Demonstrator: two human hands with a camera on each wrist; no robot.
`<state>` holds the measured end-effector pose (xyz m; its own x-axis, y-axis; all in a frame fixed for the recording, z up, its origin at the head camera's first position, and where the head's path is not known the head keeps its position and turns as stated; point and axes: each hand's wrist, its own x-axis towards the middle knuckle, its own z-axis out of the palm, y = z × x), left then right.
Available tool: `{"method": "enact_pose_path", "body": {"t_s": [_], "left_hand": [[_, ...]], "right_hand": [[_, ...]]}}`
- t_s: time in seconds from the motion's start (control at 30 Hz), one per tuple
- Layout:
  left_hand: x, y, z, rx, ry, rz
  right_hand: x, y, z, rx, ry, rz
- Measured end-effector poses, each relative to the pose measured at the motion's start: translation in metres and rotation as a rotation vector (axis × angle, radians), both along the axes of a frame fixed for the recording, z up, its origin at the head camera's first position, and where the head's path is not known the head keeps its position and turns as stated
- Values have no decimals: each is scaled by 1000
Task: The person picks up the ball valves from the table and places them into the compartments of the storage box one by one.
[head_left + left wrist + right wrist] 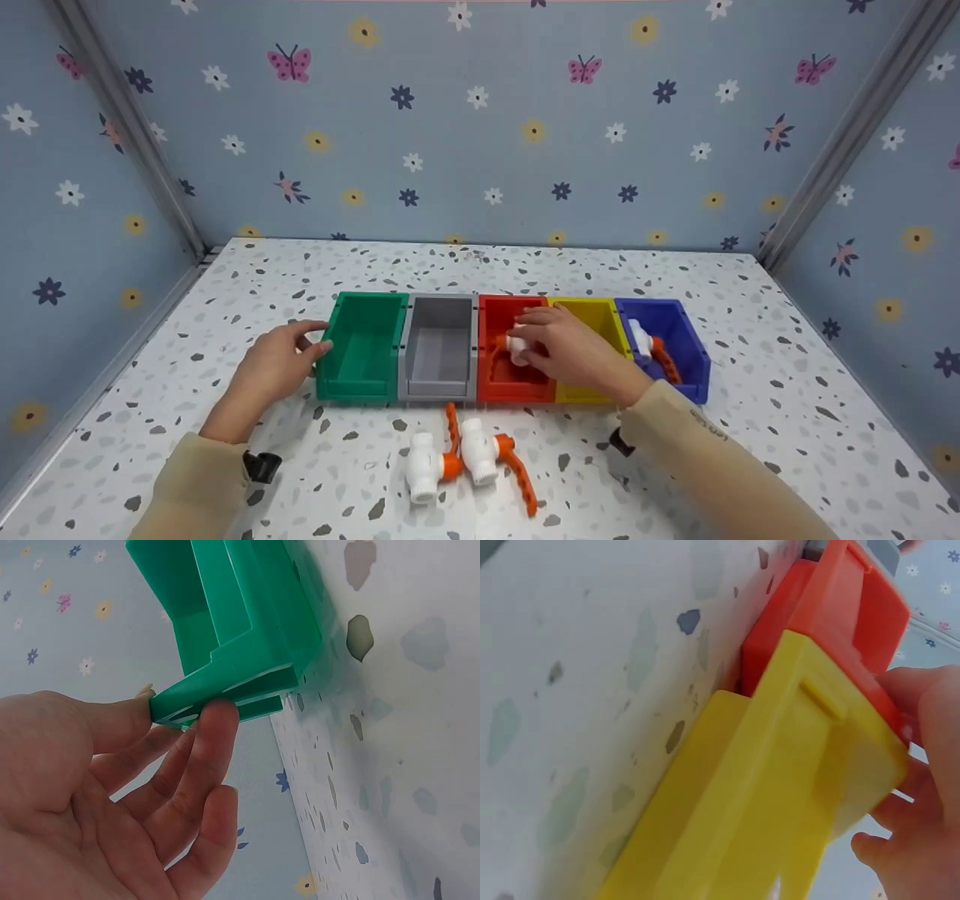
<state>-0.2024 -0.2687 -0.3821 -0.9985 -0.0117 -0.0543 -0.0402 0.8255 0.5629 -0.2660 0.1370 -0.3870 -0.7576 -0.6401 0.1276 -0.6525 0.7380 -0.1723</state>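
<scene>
Holding one of four valves (517, 348), right fingers (535, 318) overhang one of five bins (516, 392).

Valves (424, 469): four; two near, one at the red bin (517, 389), one in the blue bin (686, 349)
Bins (437, 389): five
Hands (274, 361): two
Sleeves (191, 487): two
Table (315, 480): one

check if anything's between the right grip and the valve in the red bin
Nothing visible: the right grip reaches over the yellow bin and is right at the valve inside the red bin.
</scene>
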Motion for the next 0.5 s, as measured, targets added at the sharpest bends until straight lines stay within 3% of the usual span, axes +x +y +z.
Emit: {"method": "enact_pose_path", "body": {"t_s": [0.33, 0.5], "left_hand": [[0, 0, 0, 10, -18, 10], [0, 1, 1, 4, -16, 13]], "right_hand": [[18, 17, 16, -76, 18, -6], [25, 38, 21, -126, 79, -2]]}}
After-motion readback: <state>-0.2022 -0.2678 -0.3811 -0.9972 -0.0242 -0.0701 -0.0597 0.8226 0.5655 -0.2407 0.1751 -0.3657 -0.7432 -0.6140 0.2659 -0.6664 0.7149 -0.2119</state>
